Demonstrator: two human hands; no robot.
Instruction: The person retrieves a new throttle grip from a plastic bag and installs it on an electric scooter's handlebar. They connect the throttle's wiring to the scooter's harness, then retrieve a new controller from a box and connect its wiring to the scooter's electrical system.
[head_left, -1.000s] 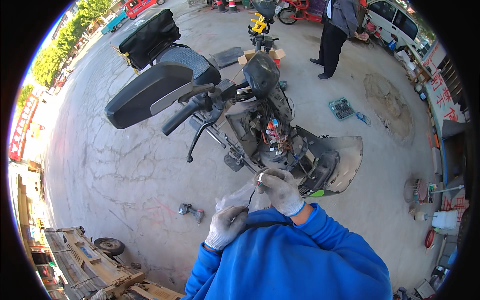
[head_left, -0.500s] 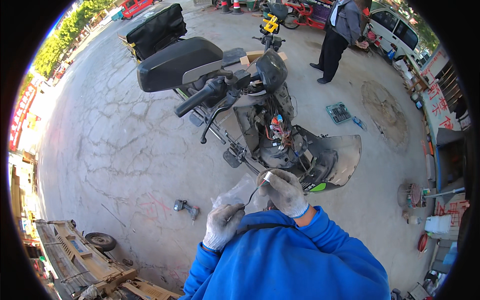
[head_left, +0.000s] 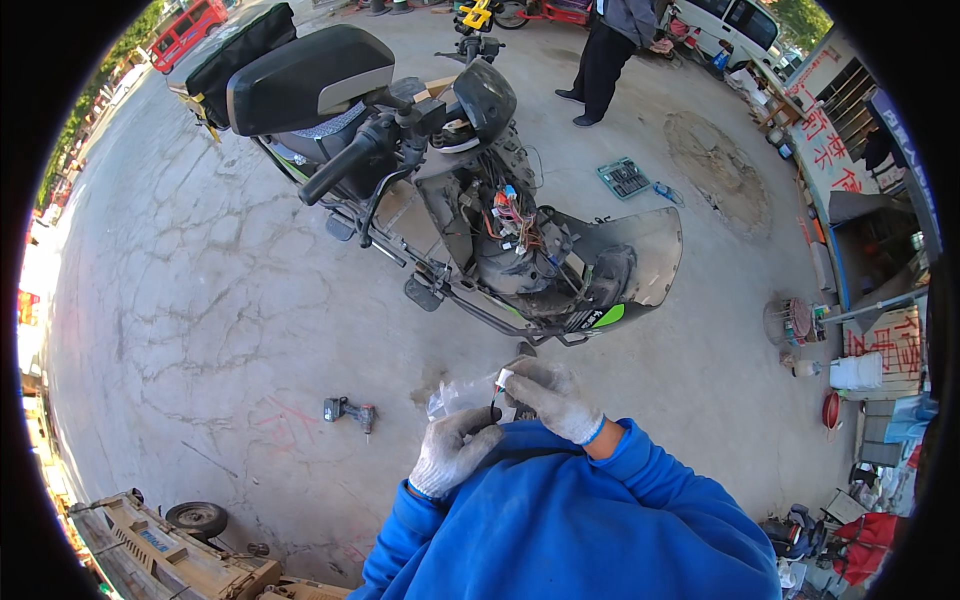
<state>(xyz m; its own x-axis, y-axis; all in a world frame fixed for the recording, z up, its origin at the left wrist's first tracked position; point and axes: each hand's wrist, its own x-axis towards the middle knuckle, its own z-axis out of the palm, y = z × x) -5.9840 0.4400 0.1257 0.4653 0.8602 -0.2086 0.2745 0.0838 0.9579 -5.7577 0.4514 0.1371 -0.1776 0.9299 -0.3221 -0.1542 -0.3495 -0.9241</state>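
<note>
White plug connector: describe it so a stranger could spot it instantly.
Find the partly stripped scooter, then the gloved right hand lower in the picture. It pinches the white plug connector, whose thin wires run toward the left hand. Unlike the scooter's tangled wiring, it is hand-held.

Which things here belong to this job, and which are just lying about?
Probably part of the job:
- white plastic connector in the gloved right hand
- black-and-green scooter with exposed coloured wiring
- dark cordless drill
- open teal tool case

Apparently lying about:
- white plastic bucket
- round wire basket
</note>
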